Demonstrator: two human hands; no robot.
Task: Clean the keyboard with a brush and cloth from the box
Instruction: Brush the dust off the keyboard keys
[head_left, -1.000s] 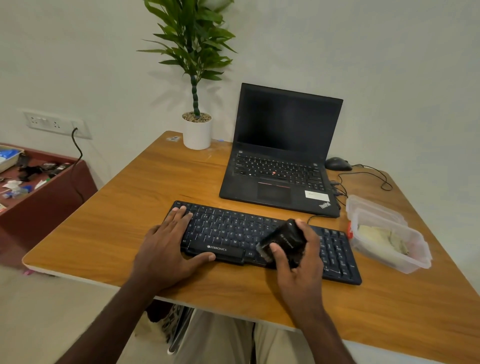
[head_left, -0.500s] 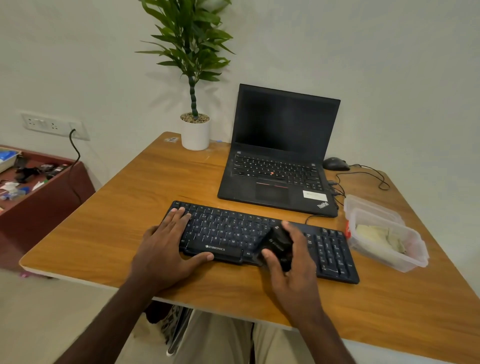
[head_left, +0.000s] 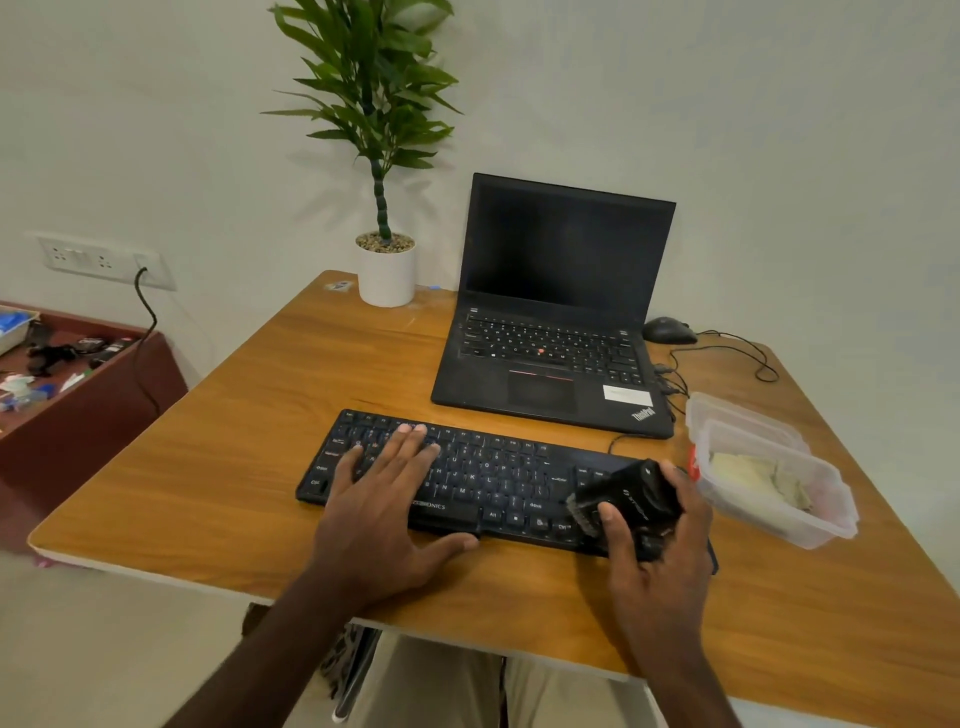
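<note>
Centre frame: black keyboard (head_left: 467, 478) on the wooden surface (head_left: 234, 467). Left hand (head_left: 382, 512) lies flat on its left keys. Right hand (head_left: 654, 561) grips a black brush (head_left: 626, 501) over the right-hand keys. Clear plastic box (head_left: 779, 525) holding a cloth (head_left: 748, 470) at right.

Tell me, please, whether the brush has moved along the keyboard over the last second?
Yes. The brush, held in the right hand, has shifted right along the keyboard, from near its middle to the right-end keys, closer to the plastic box.
</note>
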